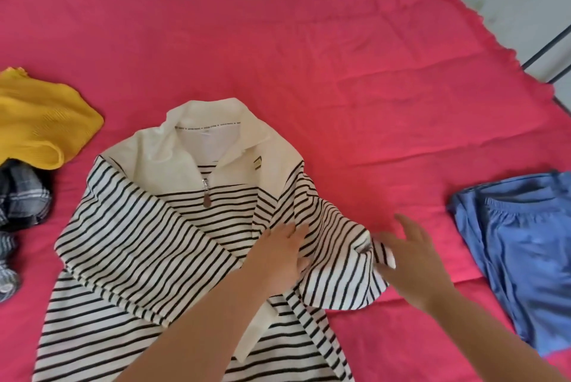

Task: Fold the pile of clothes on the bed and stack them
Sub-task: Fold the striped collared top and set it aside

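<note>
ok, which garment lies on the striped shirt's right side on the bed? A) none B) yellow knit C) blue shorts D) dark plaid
C: the blue shorts lie to the right of the striped shirt; the yellow garment and the plaid garment sit to its left.

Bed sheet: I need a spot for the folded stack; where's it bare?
Widest bare stretch: red sheet beyond the striped shirt. A narrower strip lies between that shirt and the blue shorts. Crowded at left by the yellow garment and plaid garment.
</note>
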`<state>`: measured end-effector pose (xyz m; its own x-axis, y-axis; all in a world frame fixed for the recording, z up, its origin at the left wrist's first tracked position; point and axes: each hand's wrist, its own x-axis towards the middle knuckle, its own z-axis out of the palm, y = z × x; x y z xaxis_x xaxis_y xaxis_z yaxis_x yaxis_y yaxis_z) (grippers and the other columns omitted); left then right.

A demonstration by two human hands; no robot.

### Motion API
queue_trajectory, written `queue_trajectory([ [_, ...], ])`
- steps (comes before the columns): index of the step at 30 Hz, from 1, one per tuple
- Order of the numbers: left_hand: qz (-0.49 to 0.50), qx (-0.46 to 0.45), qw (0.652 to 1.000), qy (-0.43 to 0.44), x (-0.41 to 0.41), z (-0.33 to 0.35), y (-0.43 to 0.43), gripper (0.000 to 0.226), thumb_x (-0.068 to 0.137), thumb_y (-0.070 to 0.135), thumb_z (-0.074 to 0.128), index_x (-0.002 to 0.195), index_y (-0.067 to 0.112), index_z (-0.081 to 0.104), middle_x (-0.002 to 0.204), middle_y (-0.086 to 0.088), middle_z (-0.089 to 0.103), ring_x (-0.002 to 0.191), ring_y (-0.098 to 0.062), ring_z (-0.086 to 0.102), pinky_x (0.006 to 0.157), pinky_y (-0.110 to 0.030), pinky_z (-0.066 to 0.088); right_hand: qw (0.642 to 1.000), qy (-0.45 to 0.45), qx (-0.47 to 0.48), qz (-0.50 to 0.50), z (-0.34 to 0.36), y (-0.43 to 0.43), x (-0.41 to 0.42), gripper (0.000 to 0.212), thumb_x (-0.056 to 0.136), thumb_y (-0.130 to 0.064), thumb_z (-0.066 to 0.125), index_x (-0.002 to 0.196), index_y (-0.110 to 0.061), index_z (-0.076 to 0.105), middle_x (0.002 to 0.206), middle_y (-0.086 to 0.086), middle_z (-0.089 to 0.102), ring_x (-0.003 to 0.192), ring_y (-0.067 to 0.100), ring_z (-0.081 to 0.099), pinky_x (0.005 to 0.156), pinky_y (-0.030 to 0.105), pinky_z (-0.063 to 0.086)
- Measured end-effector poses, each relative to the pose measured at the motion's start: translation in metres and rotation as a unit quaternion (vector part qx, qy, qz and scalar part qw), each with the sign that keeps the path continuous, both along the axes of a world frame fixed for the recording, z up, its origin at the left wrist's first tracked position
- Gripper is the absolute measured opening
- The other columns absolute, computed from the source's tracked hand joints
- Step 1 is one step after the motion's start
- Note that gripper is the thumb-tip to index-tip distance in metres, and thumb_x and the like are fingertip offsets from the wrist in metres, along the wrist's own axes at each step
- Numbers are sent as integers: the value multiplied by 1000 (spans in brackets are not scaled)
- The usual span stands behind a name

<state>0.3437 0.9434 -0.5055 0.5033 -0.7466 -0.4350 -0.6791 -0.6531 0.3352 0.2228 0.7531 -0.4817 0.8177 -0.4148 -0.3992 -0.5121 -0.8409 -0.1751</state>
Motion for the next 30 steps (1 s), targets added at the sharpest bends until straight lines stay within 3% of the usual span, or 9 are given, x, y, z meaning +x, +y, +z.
queue_trajectory([
  [3, 50, -22, 998, 41, 0, 0, 7, 56, 99, 35, 37, 148, 20, 17, 153, 1, 24, 141, -16, 20, 115, -30, 14, 996, 85, -7, 34, 7, -1, 5, 30, 75, -43, 45, 91, -22, 58, 106, 1, 58, 114, 24, 49, 87, 31, 42],
  [6, 118, -88, 986, 76, 0, 14, 6, 55, 98, 37, 39, 147, 22, 22, 148, 1, 37, 135, -15, 34, 109, -27, 26, 995, -10, 25, -91, 31, 3, 12, 20, 85, -30, 55, 73, -22, 42, 67, -3, 50, 79, 27, 54, 60, 31, 32],
  [9, 204, -157, 955, 147, 5, 41, -1, 54, 97, 41, 37, 146, 22, 26, 146, 2, 40, 135, -12, 36, 107, -23, 26, 979, -112, 22, -170, 69, 5, 23, 22, 85, -24, 58, 72, -14, 44, 62, -1, 48, 67, 27, 48, 55, 33, 28],
  [12, 318, -219, 882, 270, 16, 76, -6, 50, 97, 45, 32, 140, 20, 38, 138, -2, 50, 122, -15, 49, 100, -22, 31, 962, -169, 93, -190, 118, 24, 43, 22, 83, -20, 61, 67, -15, 45, 63, 1, 51, 61, 20, 47, 52, 29, 33],
  [16, 440, -255, 722, 470, 27, 118, 29, 63, 89, 62, 29, 124, 16, 53, 107, -6, 68, 96, -20, 64, 84, -37, 53, 929, -220, 251, -158, 173, 92, 62, 10, 80, -29, 64, 81, -23, 57, 76, -5, 63, 70, 13, 60, 56, 27, 45],
  [21, 486, -275, 638, 530, 42, 135, 111, 57, 83, 64, 32, 95, 17, 62, 90, 0, 72, 67, -10, 68, 54, -22, 53, 920, -196, 336, -42, 163, 209, 75, 32, 81, -41, 60, 111, -36, 50, 85, -18, 54, 70, -5, 46, 61, 11, 36],
  [25, 513, -254, 627, 529, 56, 126, 178, 62, 81, 58, 48, 116, 7, 58, 110, -18, 66, 63, -14, 67, 53, -23, 51, 913, -154, 377, -8, 120, 277, 95, 46, 88, -33, 55, 132, -29, 42, 124, -13, 51, 112, 2, 46, 95, 18, 36],
  [27, 503, -241, 645, 522, 62, 115, 204, 50, 73, 47, 71, 95, 3, 62, 83, -16, 67, 56, -15, 63, 50, -20, 49, 903, -143, 405, 34, 102, 299, 100, 33, 88, -23, 53, 121, -23, 52, 110, -7, 57, 99, 4, 49, 85, 17, 39],
  [30, 500, -196, 706, 461, 71, 90, 232, 42, 71, 11, 76, 110, 10, 60, 85, -14, 68, 69, -22, 66, 62, -31, 54, 890, -129, 427, 100, 78, 315, 96, 21, 88, -15, 52, 106, -16, 61, 103, -3, 61, 90, 4, 52, 77, 12, 38],
])
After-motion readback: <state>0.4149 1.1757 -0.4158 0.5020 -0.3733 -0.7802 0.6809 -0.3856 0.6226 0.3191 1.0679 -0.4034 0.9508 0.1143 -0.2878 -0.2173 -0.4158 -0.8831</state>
